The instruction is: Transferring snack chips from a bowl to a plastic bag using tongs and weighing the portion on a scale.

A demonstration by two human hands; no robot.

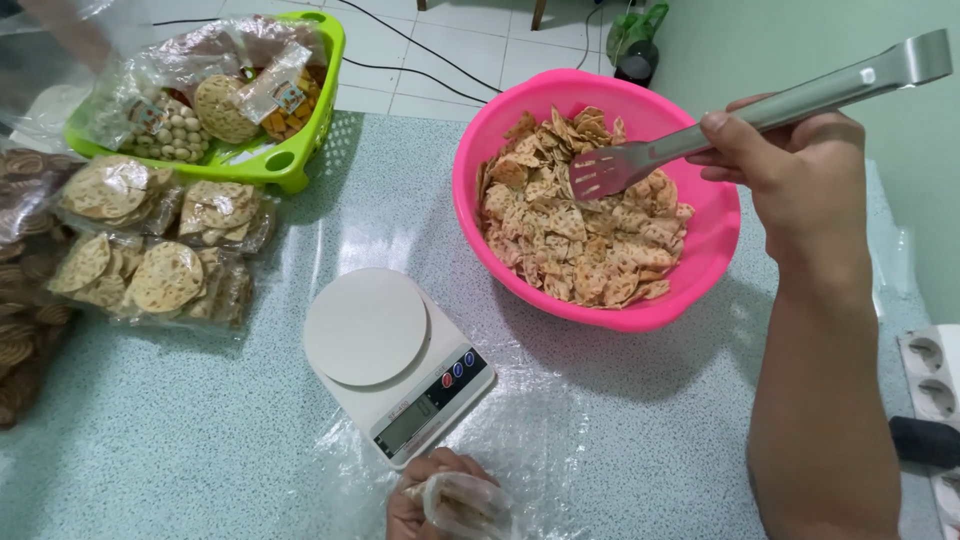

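My right hand [800, 165] grips metal tongs [700, 140], their slotted tip hovering over the chips [585, 225] in a pink bowl [715, 245]. The tongs hold nothing. My left hand [435, 495] sits at the bottom edge in front of a white kitchen scale [385, 350], clutching a crumpled clear plastic bag [470, 505]. The scale's round platform is bare.
Packed bags of round crackers [160, 245] lie at the left, with darker ones [20, 320] at the edge. A green basket [285, 165] of bagged snacks stands at the back left. A power strip [930, 385] lies at the right edge. Clear plastic sheeting covers the speckled table.
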